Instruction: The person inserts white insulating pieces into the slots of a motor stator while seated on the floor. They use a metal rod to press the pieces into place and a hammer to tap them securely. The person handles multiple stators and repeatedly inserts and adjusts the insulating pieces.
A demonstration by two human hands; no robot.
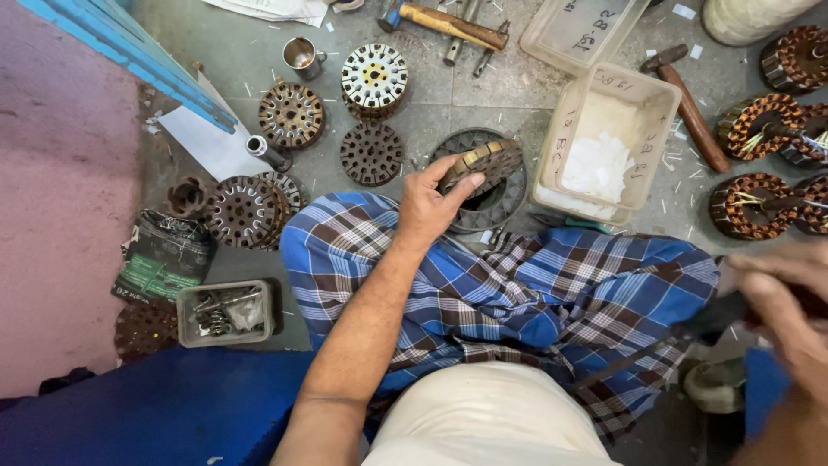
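Standing over the seated worker, I note the left hand (429, 204) just above frame centre, fingers curled and thumb pressed over a brown laminated stator core (485, 164), which it holds tilted above a dark ring-shaped housing (509, 200) lying on the stone floor (509, 95). The grip covers only the near edge of the core; in my judgement the part could slip and drop onto the housing or the plaid-covered knee (345, 242), since its weight hangs well out past the fingers. The right hand (789, 302) at the right edge is smeared with motion and closed around a dark tool handle (707, 321); what kind of tool it is cannot be made out, and a fast-moving tool that close to the leg is a hazard. Loose clippings litter the floor around the clear plastic tubs (638, 103) at upper right, and a wooden-handled hammer (690, 108) lies just beside them, near enough to be knocked. The copper-wound stators (750, 205) at the right are partly cut off by the frame. Whether the core is seated in the housing or merely over it cannot be told; the hand hides the contact. The contents of the small tray (226, 312) at lower left are indistinct.
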